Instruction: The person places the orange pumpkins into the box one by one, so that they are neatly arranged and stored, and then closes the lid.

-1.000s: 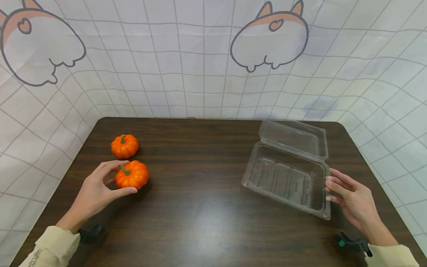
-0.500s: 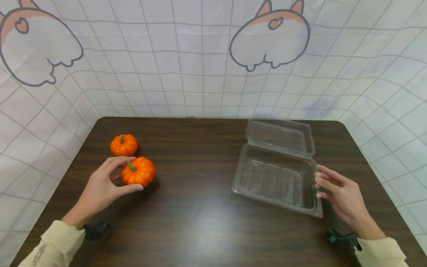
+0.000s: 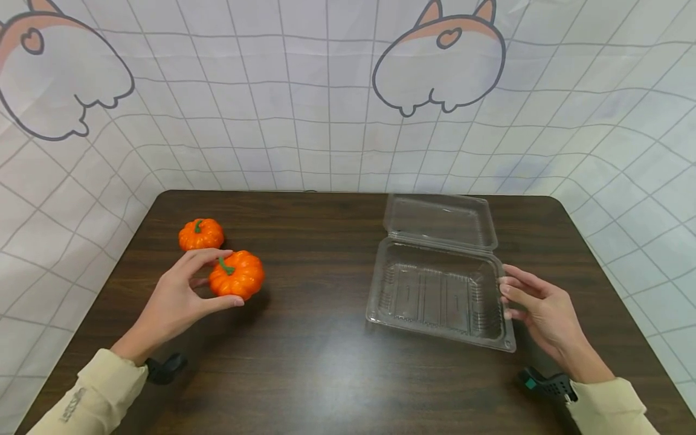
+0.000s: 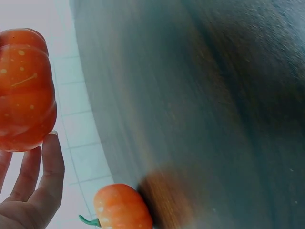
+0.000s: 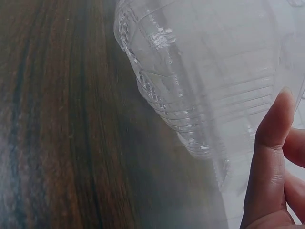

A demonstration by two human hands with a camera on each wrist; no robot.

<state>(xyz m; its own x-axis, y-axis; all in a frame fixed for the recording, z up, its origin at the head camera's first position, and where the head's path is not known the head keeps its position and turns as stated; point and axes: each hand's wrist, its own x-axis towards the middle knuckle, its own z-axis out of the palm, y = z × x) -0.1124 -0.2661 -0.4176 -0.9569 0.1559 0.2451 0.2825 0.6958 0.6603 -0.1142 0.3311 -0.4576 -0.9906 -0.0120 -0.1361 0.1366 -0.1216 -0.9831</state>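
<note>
My left hand (image 3: pixel 179 296) grips a small orange pumpkin (image 3: pixel 237 275) with a green stem, thumb on its near side and fingers on its far side. In the left wrist view that pumpkin (image 4: pixel 24 90) hangs above the table, fingertips against its lower end. A second orange pumpkin (image 3: pixel 201 234) sits just behind, on the table's left part. On the right, my right hand (image 3: pixel 546 314) pinches the right rim of a clear plastic clamshell container (image 3: pixel 435 296), whose lid stands open toward the back. The right wrist view shows the ribbed side of the container (image 5: pixel 205 95) over the table.
The dark wood-grain table (image 3: pixel 326 362) has rounded back corners. A white grid-patterned cloth (image 3: pixel 337 109) with cartoon animal drawings hangs behind it and along both sides. Each wrist wears a black strap, the right strap (image 3: pixel 549 383) with a green patch.
My left hand has carried the pumpkin rightward and slightly back. My right hand has moved the open container left, toward the middle. The other pumpkin has stayed in place.
</note>
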